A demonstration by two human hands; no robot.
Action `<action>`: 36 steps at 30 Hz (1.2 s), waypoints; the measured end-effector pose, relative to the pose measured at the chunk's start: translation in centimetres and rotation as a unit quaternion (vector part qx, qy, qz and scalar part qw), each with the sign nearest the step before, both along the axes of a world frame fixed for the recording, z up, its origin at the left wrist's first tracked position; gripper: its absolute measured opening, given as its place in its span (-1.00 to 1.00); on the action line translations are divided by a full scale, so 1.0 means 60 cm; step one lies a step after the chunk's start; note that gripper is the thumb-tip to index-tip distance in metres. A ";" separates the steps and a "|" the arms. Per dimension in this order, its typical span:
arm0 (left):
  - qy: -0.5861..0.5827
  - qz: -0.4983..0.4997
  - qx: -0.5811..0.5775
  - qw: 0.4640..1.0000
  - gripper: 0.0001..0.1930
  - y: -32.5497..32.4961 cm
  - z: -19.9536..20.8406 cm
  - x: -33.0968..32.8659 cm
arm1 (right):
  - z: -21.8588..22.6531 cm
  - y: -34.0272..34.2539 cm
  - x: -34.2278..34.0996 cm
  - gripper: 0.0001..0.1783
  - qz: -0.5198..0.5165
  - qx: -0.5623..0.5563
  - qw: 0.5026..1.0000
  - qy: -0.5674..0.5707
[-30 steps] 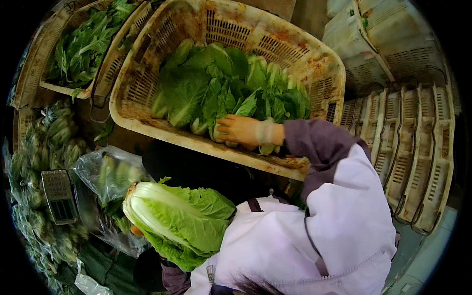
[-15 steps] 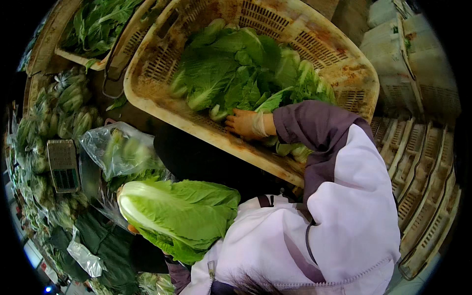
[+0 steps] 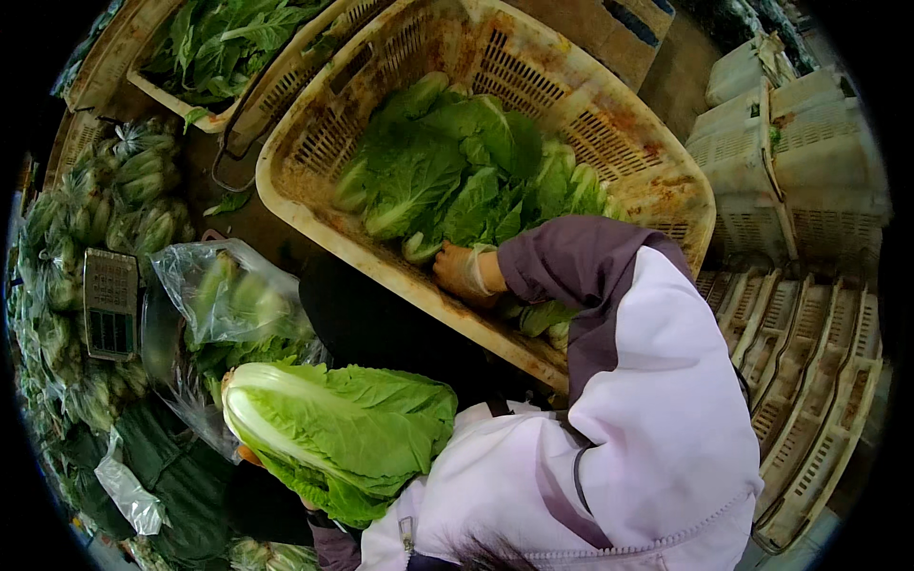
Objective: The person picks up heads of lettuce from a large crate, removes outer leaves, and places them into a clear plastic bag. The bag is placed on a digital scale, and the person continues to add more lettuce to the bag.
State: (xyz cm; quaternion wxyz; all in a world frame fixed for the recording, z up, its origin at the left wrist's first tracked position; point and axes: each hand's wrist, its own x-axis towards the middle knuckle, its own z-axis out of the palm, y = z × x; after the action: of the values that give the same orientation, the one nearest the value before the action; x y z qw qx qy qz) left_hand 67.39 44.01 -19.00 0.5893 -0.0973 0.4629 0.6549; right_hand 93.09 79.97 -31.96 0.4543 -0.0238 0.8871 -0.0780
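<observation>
A large napa cabbage (image 3: 343, 423) with a white base and pale green leaves lies along my left forearm. My left hand (image 3: 249, 455) supports it from below, mostly hidden, with only fingertips showing at its side. Inside a dirty yellow plastic crate (image 3: 328, 238), my right hand (image 3: 465, 274) has its fingers bent against the cut base of another napa cabbage (image 3: 421, 249). A translucent glove or wrap covers part of that hand and wrist. Several more leafy cabbages (image 3: 457, 152) lie heaped in the crate.
An open clear plastic bag (image 3: 224, 295) with greens inside lies left of the crate. Beyond it are a scale (image 3: 111, 303) and a pile of bagged vegetables (image 3: 143, 190). Another crate of greens (image 3: 214, 48) stands far left; stacked crates (image 3: 809, 362) line the right.
My view has shifted slightly. The right hand's fingers have drawn in from spread to bent at the cabbage base. The left hand still holds its cabbage.
</observation>
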 end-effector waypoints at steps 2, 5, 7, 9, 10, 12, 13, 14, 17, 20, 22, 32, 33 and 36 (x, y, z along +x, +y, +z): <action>0.004 0.017 0.000 1.000 -0.31 -0.016 0.001 0.003 | 0.087 0.007 -0.033 -0.29 0.057 0.009 0.998 -0.024; 0.002 0.013 0.006 1.000 -0.29 -0.016 0.003 0.005 | 0.047 -0.001 -0.009 -0.28 0.043 0.033 0.999 0.004; 0.003 0.018 0.009 1.000 -0.29 -0.021 0.003 0.008 | 0.012 -0.008 0.006 -0.28 0.023 0.053 0.997 0.049; 0.001 0.023 0.012 1.000 -0.28 -0.023 0.002 0.009 | 0.010 -0.027 0.024 -0.28 0.006 0.076 0.993 0.088; 0.000 0.019 0.017 1.000 -0.27 -0.019 0.000 0.008 | -0.015 -0.035 0.040 -0.28 -0.030 0.092 0.987 0.128; 0.004 0.029 0.020 0.999 -0.27 -0.026 -0.001 0.008 | 0.025 -0.028 0.046 -0.28 -0.070 0.095 0.976 0.182; 0.004 0.026 0.025 0.999 -0.26 -0.017 -0.002 0.004 | 0.055 -0.026 0.047 -0.29 -0.091 0.094 0.970 0.206; 0.006 0.033 0.024 0.999 -0.26 -0.022 0.000 0.008 | 0.074 -0.019 0.042 -0.22 -0.176 0.074 0.963 0.191; 0.001 0.030 0.032 0.999 -0.24 -0.004 0.001 0.009 | 0.144 0.008 0.059 -0.08 -0.218 0.077 0.952 0.201; -0.003 0.031 0.035 0.999 -0.23 0.003 0.003 0.013 | 0.103 0.002 0.067 -0.10 -0.205 0.041 0.962 0.178; 0.001 0.036 0.038 0.999 -0.22 -0.003 0.009 0.014 | 0.072 -0.013 0.066 -0.16 -0.139 0.086 0.960 0.229; 0.002 0.045 0.037 0.998 -0.18 -0.003 0.022 0.027 | 0.044 -0.015 0.031 -0.41 -0.021 0.137 0.987 0.083; 0.002 0.044 0.038 0.998 -0.18 0.000 0.023 0.024 | 0.050 -0.006 0.032 -0.41 -0.004 0.121 0.990 0.077; 0.003 0.045 0.049 0.998 -0.17 0.010 0.023 0.019 | 0.092 0.012 0.029 -0.41 -0.050 0.069 0.991 0.101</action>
State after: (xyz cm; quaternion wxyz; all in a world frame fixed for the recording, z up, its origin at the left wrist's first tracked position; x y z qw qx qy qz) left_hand 68.50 44.62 -17.59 0.5617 -0.0873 0.4272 0.7031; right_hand 94.84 80.68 -26.46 0.3588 0.0439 0.9317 -0.0361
